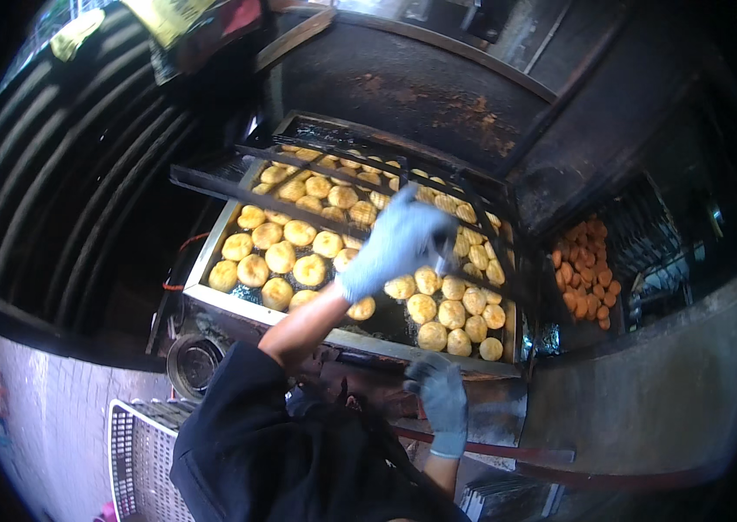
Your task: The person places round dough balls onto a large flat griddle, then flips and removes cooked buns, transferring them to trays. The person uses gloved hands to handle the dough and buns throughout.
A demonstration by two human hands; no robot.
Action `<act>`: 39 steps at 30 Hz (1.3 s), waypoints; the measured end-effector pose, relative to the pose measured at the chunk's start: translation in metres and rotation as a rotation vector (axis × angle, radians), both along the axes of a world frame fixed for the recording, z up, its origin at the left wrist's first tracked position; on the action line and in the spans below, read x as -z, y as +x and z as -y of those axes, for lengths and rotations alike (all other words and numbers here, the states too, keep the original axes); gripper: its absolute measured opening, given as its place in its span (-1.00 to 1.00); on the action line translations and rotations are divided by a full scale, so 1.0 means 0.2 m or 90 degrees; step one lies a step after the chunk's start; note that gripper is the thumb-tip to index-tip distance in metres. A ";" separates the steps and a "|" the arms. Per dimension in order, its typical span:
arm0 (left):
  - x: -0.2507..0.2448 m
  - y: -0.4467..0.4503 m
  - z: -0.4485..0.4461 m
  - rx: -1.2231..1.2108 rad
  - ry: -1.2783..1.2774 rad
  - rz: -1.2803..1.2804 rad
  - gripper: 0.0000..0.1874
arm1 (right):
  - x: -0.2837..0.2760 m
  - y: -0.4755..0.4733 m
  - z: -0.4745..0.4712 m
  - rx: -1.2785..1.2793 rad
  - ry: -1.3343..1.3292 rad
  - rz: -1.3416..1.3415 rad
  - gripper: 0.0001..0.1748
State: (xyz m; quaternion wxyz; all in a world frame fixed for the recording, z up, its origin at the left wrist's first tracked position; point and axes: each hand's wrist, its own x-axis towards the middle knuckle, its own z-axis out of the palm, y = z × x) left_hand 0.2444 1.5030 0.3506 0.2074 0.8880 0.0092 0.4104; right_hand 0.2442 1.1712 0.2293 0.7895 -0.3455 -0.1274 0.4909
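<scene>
My left hand (401, 238), in a light blue-grey work glove with a dark palm, reaches over a wide rectangular frying vat (238, 307). Motion blurs it, but its fingers look closed around a bar of a dark metal rack (212, 183). The rack's bars cross above many round golden pastries (280, 258) lying in dark oil. Toward the near right corner, more pastries (452, 314) lie outside the rack's near bar. My right hand (441, 398), gloved alike, hovers by the vat's front edge with fingers loosely curled; whether it holds anything is hidden.
Browner orange pieces (584, 271) are heaped in a bin right of the vat. A dark, rusted metal panel (421, 98) rises behind it. At lower left are a round metal pot (195, 362) and a white perforated plastic crate (146, 457). A reddish bar (505, 450) crosses at lower right.
</scene>
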 end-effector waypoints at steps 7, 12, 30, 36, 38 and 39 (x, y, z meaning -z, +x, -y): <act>0.93 -0.41 0.24 -0.011 0.122 -0.253 -0.66 | -0.06 -0.26 -0.53 -0.119 -0.322 -0.039 -0.34; 1.21 -0.52 0.33 -0.004 0.071 -0.295 -0.46 | 0.15 -0.32 -0.54 -0.109 -0.486 0.109 -0.67; 1.14 -0.72 0.58 -0.144 -0.570 -0.531 -0.50 | 0.78 -0.26 -0.46 -0.123 -0.571 0.268 -0.66; 1.27 -0.76 0.58 -0.147 -0.580 -0.544 -0.45 | 0.91 -0.23 -0.45 -0.182 -0.645 0.293 -0.63; 1.31 -0.77 0.58 -0.163 -0.603 -0.554 -0.48 | 0.96 -0.23 -0.45 -0.205 -0.669 0.341 -0.63; 1.32 -0.77 0.58 -0.165 -0.616 -0.563 -0.49 | 0.98 -0.23 -0.46 -0.215 -0.717 0.371 -0.63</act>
